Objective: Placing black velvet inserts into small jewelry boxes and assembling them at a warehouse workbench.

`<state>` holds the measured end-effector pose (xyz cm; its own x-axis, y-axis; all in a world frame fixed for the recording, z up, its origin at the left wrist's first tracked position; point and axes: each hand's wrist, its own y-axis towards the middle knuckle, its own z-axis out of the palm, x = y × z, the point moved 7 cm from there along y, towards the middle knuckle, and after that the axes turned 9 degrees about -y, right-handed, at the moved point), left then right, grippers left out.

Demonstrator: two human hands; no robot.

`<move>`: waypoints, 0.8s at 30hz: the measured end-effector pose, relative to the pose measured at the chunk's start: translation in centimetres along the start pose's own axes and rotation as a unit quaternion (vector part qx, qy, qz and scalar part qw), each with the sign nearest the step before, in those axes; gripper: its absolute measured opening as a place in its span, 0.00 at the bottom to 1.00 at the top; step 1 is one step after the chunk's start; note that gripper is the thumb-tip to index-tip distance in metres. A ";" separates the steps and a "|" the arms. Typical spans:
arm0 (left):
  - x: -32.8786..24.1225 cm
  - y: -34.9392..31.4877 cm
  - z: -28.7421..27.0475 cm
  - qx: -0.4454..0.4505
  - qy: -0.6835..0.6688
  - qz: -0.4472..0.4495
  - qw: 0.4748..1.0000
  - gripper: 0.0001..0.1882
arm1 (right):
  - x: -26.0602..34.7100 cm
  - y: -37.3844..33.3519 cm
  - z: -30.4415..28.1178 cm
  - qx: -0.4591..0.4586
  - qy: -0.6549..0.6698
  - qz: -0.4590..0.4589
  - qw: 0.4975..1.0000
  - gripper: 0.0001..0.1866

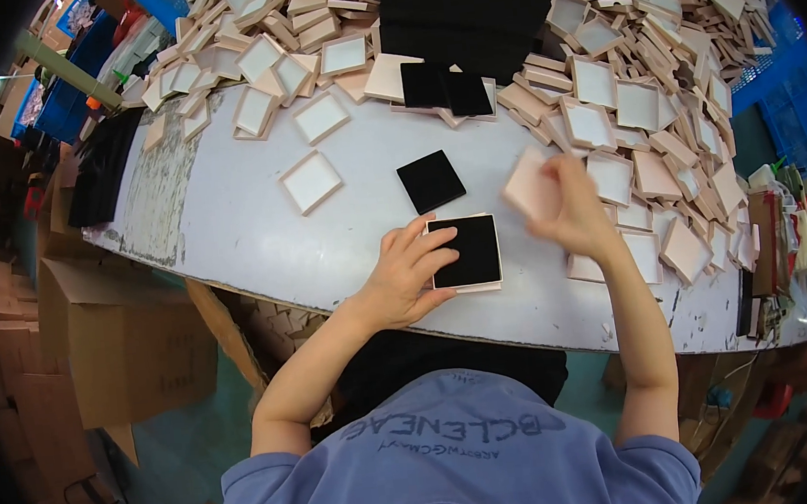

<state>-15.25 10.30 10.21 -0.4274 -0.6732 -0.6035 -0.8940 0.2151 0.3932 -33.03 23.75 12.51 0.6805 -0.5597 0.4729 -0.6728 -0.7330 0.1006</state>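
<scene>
1. Worn white paint covers the bench [258, 231] in front of us, chipped along its near edge and left end, with cardboard cartons [128, 343] on the floor below that left end.
2. Our left hand [405, 273] lies flat near the bench's near edge, fingers spread open, fingertips pressing on the left side of a small pink box tray filled with a black pad [464, 251]; it grips nothing.
3. Our right hand [574, 208] hovers just right of that tray, closed on a pink lid [528, 191] pinched by its edge; the hand is blurred, so we cannot tell the exact grip.
4. 1 loose black pad [431, 180] lies on the bench just behind the filled tray, apart from it.
5. 2 more black pads [447, 90] sit further back, toward the far edge, beside a tall stack of black pads [473, 6].
6. 1 empty tray with a white inside [312, 182] lies alone left of the loose pad.
7. Heaps of pink trays and lids [640, 106] crowd the far edge and the right end of the bench, reaching right up beside our right hand.
8. Blue crates [799, 112] stand beyond the right end.
</scene>
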 end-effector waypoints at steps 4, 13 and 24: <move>1.2 -0.7 -0.8 -0.122 -0.109 0.028 0.986 0.41 | 7.7 -1.0 1.1 0.076 0.084 -0.219 0.969 0.32; 0.8 0.5 -0.8 -0.056 -0.030 0.001 0.998 0.42 | 10.4 -2.8 2.4 0.052 0.032 -0.343 0.937 0.26; 0.8 -1.1 0.6 -0.020 0.007 -0.025 0.999 0.40 | 9.7 -5.0 4.8 0.033 -0.052 -0.333 0.941 0.33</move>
<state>-14.68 9.88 8.87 -0.3803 -0.6921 -0.6135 -0.9079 0.1530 0.3901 -21.63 20.11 12.41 0.9718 0.0004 0.2358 -0.0697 -0.9549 0.2888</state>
